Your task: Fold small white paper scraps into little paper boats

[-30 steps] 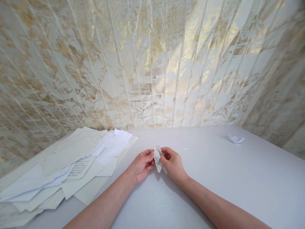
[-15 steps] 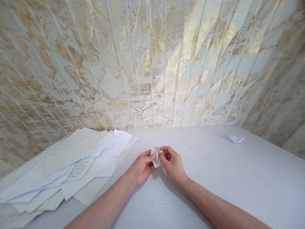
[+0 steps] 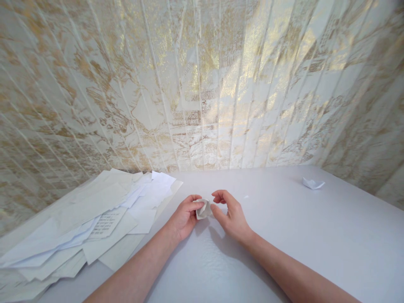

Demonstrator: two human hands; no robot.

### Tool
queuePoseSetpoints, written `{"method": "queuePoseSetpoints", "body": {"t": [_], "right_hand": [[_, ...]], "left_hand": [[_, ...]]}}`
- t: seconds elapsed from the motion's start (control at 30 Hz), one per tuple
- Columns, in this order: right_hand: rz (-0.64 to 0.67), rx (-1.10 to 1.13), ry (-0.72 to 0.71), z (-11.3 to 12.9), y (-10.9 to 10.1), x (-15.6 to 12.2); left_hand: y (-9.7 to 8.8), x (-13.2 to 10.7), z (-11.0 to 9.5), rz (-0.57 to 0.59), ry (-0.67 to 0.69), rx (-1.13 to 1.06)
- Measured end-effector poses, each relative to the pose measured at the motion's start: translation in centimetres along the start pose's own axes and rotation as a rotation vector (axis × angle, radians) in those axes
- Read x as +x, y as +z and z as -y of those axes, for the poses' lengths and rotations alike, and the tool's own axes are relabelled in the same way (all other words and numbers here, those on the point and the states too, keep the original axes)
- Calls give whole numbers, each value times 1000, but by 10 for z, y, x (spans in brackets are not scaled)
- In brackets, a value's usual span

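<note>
A small folded piece of paper (image 3: pixel 205 210), off-white with a hollow in its middle, is held just above the white table. My left hand (image 3: pixel 187 216) pinches its left side between thumb and fingers. At the paper's right edge is my right hand (image 3: pixel 230 214), its thumb and forefinger apart. The right thumb tip is close to the paper; I cannot tell whether it touches. The fingers under the paper are partly hidden.
Loose paper sheets (image 3: pixel 91 206), one with printed lines, lie in a spread pile on the left. A folded white paper boat (image 3: pixel 313 183) sits at the far right of the table (image 3: pixel 299 235). A tiny paper scrap (image 3: pixel 246 197) lies beyond my right hand. A patterned wall (image 3: pixel 202 84) rises behind.
My right hand has let go of the paper and its fingers have spread. The paper has turned and moved slightly left in my left hand, its hollow now showing wider.
</note>
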State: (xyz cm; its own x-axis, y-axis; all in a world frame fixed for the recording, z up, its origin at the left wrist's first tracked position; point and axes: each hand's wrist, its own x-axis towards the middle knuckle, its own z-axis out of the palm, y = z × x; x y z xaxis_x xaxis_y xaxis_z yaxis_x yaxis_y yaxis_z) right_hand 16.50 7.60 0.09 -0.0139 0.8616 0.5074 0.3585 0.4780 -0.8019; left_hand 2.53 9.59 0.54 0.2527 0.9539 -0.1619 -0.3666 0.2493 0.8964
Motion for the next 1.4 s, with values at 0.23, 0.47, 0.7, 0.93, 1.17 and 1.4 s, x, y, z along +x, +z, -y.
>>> {"method": "queuePoseSetpoints", "body": {"t": [0.23,0.47,0.7,0.93,1.17,1.4], "right_hand": [[-1,-239,-16,3,-11,9],[-109,-294,219,-2,-14,15],[-67,-344,258,1,-11,12],[16,-433,275,-1,-8,10],[118,-523,288,-7,-5,8],[236,-551,293,-7,-7,11]], "left_hand": [[-7,2,0,-19,172,326],[-10,-11,-3,-38,714,869],[-9,-12,0,-61,941,1300],[-13,-2,6,-136,841,1343],[-11,-3,9,-125,770,1386],[-6,-8,10,-81,754,1427]]}}
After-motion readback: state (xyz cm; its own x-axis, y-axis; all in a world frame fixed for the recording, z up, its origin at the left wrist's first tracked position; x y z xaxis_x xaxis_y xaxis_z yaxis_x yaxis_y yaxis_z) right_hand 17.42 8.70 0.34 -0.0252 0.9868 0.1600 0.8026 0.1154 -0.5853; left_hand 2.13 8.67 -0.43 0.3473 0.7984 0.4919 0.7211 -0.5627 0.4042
